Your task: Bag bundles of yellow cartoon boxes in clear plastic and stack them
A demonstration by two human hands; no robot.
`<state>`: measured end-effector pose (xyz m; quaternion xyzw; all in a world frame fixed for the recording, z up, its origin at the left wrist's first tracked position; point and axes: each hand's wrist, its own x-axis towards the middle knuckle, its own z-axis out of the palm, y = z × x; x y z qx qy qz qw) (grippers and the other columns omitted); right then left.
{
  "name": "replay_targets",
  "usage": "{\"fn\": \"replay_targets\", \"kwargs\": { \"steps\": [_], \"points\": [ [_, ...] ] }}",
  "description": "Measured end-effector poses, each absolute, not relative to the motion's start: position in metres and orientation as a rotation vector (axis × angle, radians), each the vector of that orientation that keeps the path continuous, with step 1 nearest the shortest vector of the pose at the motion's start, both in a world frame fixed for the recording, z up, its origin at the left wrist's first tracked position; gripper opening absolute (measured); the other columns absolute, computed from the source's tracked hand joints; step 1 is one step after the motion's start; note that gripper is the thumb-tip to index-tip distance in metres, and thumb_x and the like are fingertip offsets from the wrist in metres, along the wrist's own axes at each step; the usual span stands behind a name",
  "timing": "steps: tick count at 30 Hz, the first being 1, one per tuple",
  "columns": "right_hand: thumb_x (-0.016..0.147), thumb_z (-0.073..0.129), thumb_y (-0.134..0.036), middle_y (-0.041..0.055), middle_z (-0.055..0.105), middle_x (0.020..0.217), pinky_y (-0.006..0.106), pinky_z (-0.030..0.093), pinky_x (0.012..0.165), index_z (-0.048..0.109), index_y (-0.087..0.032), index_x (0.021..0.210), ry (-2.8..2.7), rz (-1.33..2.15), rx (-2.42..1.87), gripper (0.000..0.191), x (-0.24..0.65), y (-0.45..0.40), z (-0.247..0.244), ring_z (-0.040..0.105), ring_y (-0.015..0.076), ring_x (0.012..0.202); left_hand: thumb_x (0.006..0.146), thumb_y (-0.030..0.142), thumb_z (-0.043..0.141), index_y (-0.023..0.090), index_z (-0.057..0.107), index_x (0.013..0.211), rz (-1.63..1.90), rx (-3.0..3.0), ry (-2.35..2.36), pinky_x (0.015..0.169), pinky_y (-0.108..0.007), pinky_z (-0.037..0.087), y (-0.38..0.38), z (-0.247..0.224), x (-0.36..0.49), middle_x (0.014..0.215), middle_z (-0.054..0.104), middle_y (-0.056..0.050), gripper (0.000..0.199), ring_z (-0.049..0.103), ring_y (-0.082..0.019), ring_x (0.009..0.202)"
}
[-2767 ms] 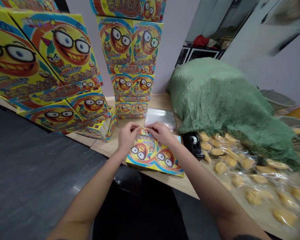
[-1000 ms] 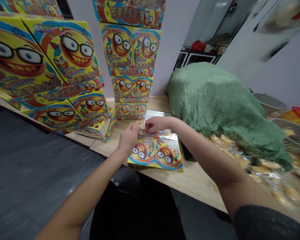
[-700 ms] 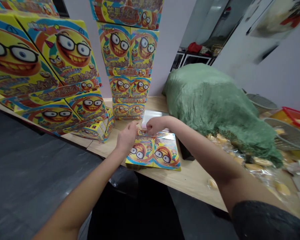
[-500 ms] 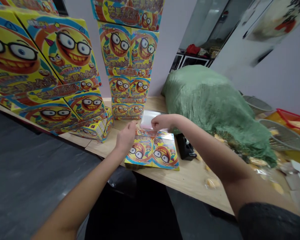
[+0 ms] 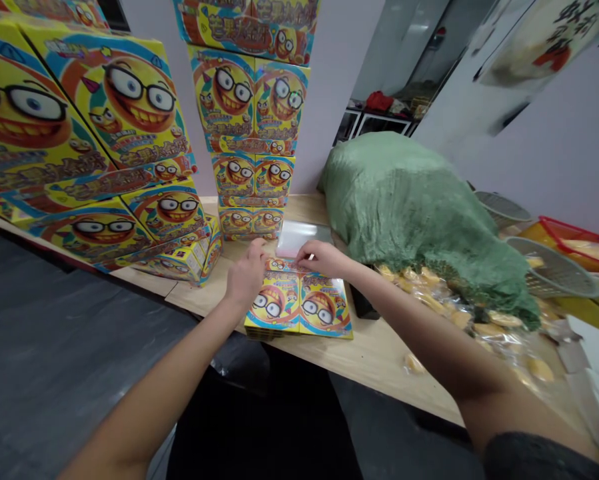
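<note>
A flat stack of printed yellow cardboard display boxes point(image 5: 324, 308) lies at the table's front edge, cartoon faces upside down to me. My left hand point(image 5: 246, 275) is at its upper left corner, fingers curled together; what they hold, if anything, is hidden. Over the far edge strip of the top box, my right hand point(image 5: 325, 259) has thumb and fingers pinched together, touching or just above the print. Whatever is in that pinch is too small to make out. Shiny clear plastic point(image 5: 299, 239) lies just beyond the stack. A black holder point(image 5: 363, 305) is partly hidden under my right forearm.
Tall stacks of filled display boxes point(image 5: 252, 100) stand behind and at the left point(image 5: 129, 107). A green cloth point(image 5: 404, 193) covers a large heap on the right, with wrapped yellow pieces point(image 5: 459, 319) spilling out. Plastic baskets point(image 5: 554, 267) stand farther right.
My right hand has come down and slightly left onto the top box's far edge, its fist turning into a pinch. My left hand has hardly moved. The view has shifted slightly.
</note>
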<state>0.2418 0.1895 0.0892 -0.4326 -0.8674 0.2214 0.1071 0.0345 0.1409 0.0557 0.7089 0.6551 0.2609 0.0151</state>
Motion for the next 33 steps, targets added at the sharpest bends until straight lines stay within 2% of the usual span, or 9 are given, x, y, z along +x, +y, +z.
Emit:
{"fn": "replay_targets", "kwargs": {
  "steps": [5, 8, 11, 14, 17, 21, 24, 29, 33],
  "points": [
    [0.084, 0.049, -0.020, 0.0045, 0.066, 0.080, 0.024, 0.037, 0.062, 0.064, -0.017, 0.084, -2.611, 0.585, -1.379, 0.015, 0.236, 0.185, 0.101, 0.056, 0.0144, 0.070, 0.092, 0.027, 0.046, 0.020, 0.044, 0.123, 0.762, 2.235, 2.047, 0.059, -0.023, 0.042, 0.140, 0.059, 0.037, 0.098, 0.070, -0.005, 0.032, 0.068, -0.019, 0.082],
    [0.084, 0.054, -0.034, 0.0045, 0.066, 0.079, 0.024, 0.036, 0.056, 0.062, -0.017, 0.087, -2.672, 0.668, -1.464, 0.019, 0.235, 0.186, 0.109, 0.055, 0.0143, 0.065, 0.092, 0.028, 0.046, 0.020, 0.045, 0.122, 0.741, 2.232, 2.056, 0.060, -0.023, 0.043, 0.140, 0.059, 0.037, 0.095, 0.070, -0.005, 0.031, 0.068, -0.019, 0.081],
    [0.075, 0.063, -0.045, 0.0045, 0.066, 0.076, 0.025, 0.035, 0.052, 0.062, -0.018, 0.079, -2.844, 0.703, -1.586, 0.027, 0.242, 0.198, 0.115, 0.055, 0.0151, 0.063, 0.092, 0.027, 0.045, 0.020, 0.045, 0.122, 0.752, 2.234, 2.035, 0.062, -0.022, 0.043, 0.140, 0.058, 0.037, 0.096, 0.070, -0.005, 0.030, 0.068, -0.018, 0.083],
    [0.073, 0.065, -0.034, 0.0025, 0.065, 0.071, 0.024, 0.037, 0.053, 0.062, -0.019, 0.069, -2.966, 0.833, -1.540, 0.016, 0.255, 0.211, 0.118, 0.055, 0.0142, 0.062, 0.092, 0.027, 0.044, 0.020, 0.045, 0.121, 0.760, 2.229, 2.038, 0.061, -0.022, 0.043, 0.141, 0.057, 0.036, 0.098, 0.069, -0.006, 0.030, 0.068, -0.019, 0.084],
    [0.075, 0.059, -0.023, 0.0007, 0.064, 0.070, 0.024, 0.041, 0.057, 0.062, -0.020, 0.074, -2.857, 1.076, -1.464, 0.004, 0.268, 0.215, 0.118, 0.056, 0.0137, 0.063, 0.092, 0.028, 0.045, 0.020, 0.045, 0.120, 0.774, 2.232, 2.022, 0.061, -0.022, 0.043, 0.142, 0.057, 0.035, 0.099, 0.070, -0.006, 0.029, 0.067, -0.019, 0.085],
    [0.074, 0.057, -0.019, 0.0028, 0.063, 0.072, 0.026, 0.041, 0.060, 0.060, -0.018, 0.073, -2.810, 0.893, -1.457, 0.003, 0.271, 0.203, 0.121, 0.055, 0.0152, 0.066, 0.093, 0.029, 0.044, 0.020, 0.045, 0.119, 0.787, 2.245, 2.020, 0.061, -0.023, 0.041, 0.141, 0.056, 0.035, 0.098, 0.070, -0.007, 0.028, 0.067, -0.020, 0.083],
    [0.077, 0.054, -0.019, 0.0032, 0.062, 0.075, 0.026, 0.041, 0.061, 0.059, -0.018, 0.076, -2.710, 0.889, -1.400, 0.005, 0.270, 0.193, 0.127, 0.054, 0.0146, 0.068, 0.093, 0.029, 0.043, 0.020, 0.046, 0.119, 0.774, 2.244, 2.050, 0.060, -0.024, 0.041, 0.141, 0.056, 0.036, 0.098, 0.070, -0.006, 0.028, 0.067, -0.020, 0.081],
    [0.077, 0.055, -0.024, -0.0006, 0.060, 0.066, 0.025, 0.039, 0.053, 0.058, -0.017, 0.102, -2.581, 1.023, -1.480, 0.026, 0.282, 0.192, 0.134, 0.052, 0.0134, 0.059, 0.092, 0.026, 0.042, 0.020, 0.047, 0.117, 0.820, 2.214, 2.046, 0.063, -0.024, 0.043, 0.141, 0.057, 0.036, 0.098, 0.070, -0.006, 0.026, 0.067, -0.020, 0.084],
    [0.073, 0.060, -0.029, 0.0024, 0.067, 0.075, 0.026, 0.043, 0.062, 0.067, -0.018, 0.091, -2.491, 1.061, -1.615, 0.022, 0.303, 0.194, 0.127, 0.058, 0.0159, 0.069, 0.092, 0.027, 0.042, 0.020, 0.045, 0.119, 0.800, 2.188, 2.054, 0.065, -0.024, 0.044, 0.140, 0.057, 0.036, 0.096, 0.070, -0.006, 0.028, 0.067, -0.020, 0.083]
  ]
}}
